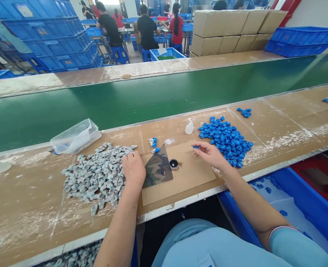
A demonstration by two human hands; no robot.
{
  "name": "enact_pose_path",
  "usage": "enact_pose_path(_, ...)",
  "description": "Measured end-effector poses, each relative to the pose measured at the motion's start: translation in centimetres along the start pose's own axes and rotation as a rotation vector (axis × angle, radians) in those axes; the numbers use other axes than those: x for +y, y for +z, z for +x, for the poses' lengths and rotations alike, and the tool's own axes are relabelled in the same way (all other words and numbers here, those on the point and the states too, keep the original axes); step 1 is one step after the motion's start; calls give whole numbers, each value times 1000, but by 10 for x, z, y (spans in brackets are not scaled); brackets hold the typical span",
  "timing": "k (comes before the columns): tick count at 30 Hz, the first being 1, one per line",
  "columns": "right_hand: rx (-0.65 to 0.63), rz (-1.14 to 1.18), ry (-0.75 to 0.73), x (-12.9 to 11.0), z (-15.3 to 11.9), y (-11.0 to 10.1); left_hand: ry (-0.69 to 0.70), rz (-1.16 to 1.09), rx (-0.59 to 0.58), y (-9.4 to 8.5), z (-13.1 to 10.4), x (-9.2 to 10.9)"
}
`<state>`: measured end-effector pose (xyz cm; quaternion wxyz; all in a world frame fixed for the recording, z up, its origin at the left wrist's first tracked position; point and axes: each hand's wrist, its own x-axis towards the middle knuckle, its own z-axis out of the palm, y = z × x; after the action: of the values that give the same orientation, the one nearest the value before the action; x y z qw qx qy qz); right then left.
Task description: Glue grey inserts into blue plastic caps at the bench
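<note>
My left hand [134,168] rests at the right edge of a heap of small grey parts [98,174]; its fingertips are partly hidden, and what they touch is unclear. Between the fingertips of my right hand [208,154] is a small blue part [195,147], held above a cardboard sheet [192,178]. Left of that hand, a round black and silver piece [173,164] sits on the cardboard beside a camouflage-patterned sheet [157,170]. A pile of blue parts [226,139] lies just beyond my right hand. A few blue-and-white pieces [153,142] lie behind the camouflage sheet.
A clear plastic container [76,137] lies behind the grey heap. The green belt [141,94] runs across behind the table. A blue bin [300,207] sits below the table edge at right. Stacked blue crates [55,40], cartons [216,24] and seated people are farther back.
</note>
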<state>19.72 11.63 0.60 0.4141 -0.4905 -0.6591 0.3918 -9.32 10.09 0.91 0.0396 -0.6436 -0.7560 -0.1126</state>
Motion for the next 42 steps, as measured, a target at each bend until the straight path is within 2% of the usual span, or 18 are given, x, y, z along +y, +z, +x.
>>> enact_pose_path(5,-130,-131,-184,-21,-13,19,50,-184,83,8,-6,-9)
enact_pose_path(8,-194,-222,-312,-28,-13,28,33,-420,166,4,-16,-13)
enact_pose_path(10,-202,-259,-368,-29,-11,32,-6,-605,174,0,-26,-12)
enact_pose_path(12,-195,-273,-378,-28,-10,35,-100,-851,119,-5,-38,-7)
enact_pose_path(15,-207,-282,-369,-26,-10,36,-268,-1258,-29,-8,-57,4)
enact_pose_path(18,-234,-316,-385,-25,-9,36,-352,-1493,-163,-9,-71,17)
enact_pose_path(21,-232,-356,-397,-23,-9,36,-398,-1590,-219,-9,-78,26)
enact_pose_path(28,-208,-373,-431,-21,-10,36,-519,-1716,-248,-6,-85,35)
enact_pose_path(35,-196,-373,-387,-24,-11,35,-546,-1781,-305,-7,-90,38)
enact_pose_path(42,-168,-165,-273,-36,-24,35,-531,-1793,-281,-2,-95,40)
